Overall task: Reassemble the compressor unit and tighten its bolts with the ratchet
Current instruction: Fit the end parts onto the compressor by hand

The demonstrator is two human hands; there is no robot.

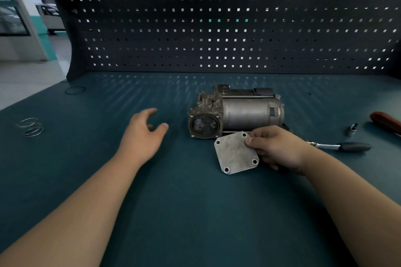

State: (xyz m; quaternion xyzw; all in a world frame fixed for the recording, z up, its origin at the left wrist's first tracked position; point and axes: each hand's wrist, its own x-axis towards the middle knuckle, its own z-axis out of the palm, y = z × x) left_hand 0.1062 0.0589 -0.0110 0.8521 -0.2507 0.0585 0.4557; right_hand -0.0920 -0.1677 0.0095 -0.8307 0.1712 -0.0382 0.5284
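The compressor unit (236, 111) lies on its side on the dark green bench (173, 201), its round open end facing me. My right hand (275, 146) pinches a flat grey cover plate (235, 154) with four corner holes, held just in front of and below that open end. My left hand (143, 132) hovers left of the compressor with relaxed fingers, holding nothing. The ratchet (345, 147), with a black handle, lies on the bench right of my right hand, its head partly hidden behind the hand.
A small bolt or socket (351, 129) stands right of the compressor, and a red-handled tool (386, 122) lies at the right edge. A coil spring (31, 127) and a thin black O-ring (75, 90) lie far left. A perforated back panel (217, 17) closes the bench's rear.
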